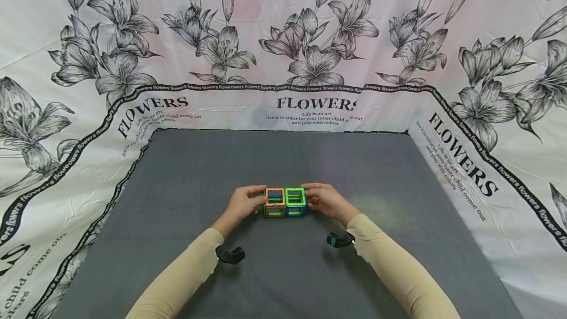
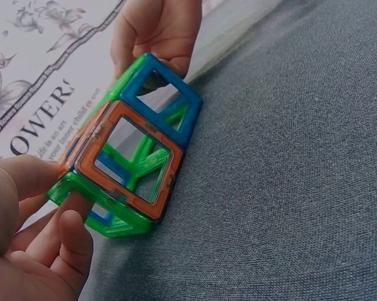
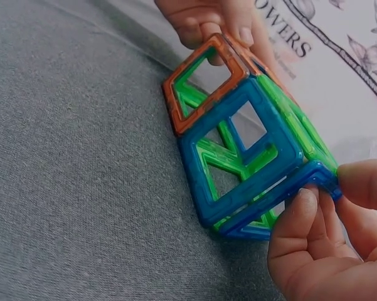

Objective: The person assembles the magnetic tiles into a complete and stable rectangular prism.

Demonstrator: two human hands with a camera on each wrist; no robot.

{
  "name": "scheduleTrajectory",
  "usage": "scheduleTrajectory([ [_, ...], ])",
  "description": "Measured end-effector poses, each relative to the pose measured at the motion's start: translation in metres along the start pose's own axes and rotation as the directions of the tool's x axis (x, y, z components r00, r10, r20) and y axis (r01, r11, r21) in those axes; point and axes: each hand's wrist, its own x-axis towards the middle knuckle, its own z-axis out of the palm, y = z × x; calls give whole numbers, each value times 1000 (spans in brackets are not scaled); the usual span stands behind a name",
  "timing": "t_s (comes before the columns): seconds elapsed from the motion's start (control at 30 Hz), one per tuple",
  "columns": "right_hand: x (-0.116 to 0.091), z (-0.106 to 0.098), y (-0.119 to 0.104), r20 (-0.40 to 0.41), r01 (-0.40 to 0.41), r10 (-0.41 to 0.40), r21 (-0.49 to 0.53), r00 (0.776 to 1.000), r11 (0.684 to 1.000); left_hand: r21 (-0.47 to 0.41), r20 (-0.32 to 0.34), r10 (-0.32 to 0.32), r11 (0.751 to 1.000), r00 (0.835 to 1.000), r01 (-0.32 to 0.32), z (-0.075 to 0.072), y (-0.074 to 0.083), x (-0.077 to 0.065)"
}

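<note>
Two cubes built from square magnetic tiles stand side by side on the grey cloth. The left cube (image 1: pixel 275 211) shows orange frames at the front and top, with a green tile (image 2: pixel 122 222) on its outer side. On the right cube (image 1: pixel 295 211) the top is green, and blue tiles (image 3: pixel 204 207) form the front and outer side. My left hand (image 1: pixel 242 206) pinches the left cube's outer edge, fingertips reaching through the green frame. At the opposite end, my right hand (image 1: pixel 328 201) pinches the blue outer frame between thumb and fingers. The two cubes meet face to face.
Grey cloth (image 1: pixel 199 161) covers the table surface. White fabric printed with flowers and lettering (image 1: pixel 316 110) rises along its back and both sides. A black wrist strap (image 1: pixel 230 256) juts from the left sleeve, another black strap (image 1: pixel 340 240) from the right.
</note>
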Motion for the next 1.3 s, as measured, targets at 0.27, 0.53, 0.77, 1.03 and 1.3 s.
scheduleTrajectory([
  [0.27, -2, 7, 2, -122, 73, -98, -200, 988, 977, -7, 4, 3, 1000, 1000, -3, 0, 2, 1],
  [0.53, -25, 17, 8, -155, 182, -340, -605, 928, 775, 43, -2, 105, 994, 995, -104, 2, -6, -6],
  [0.77, -29, 13, 15, -10, 237, -348, -715, 937, 658, 82, 160, 214, 970, 964, -229, 0, -11, -8],
  [1.03, -27, 12, 16, 24, 258, -353, -728, 935, 635, 121, 180, 206, 966, 962, -229, -2, -16, -1],
  [1.3, -23, 11, 16, 20, 260, -358, -725, 933, 637, 76, 181, 192, 975, 964, -209, -3, -14, 1],
])
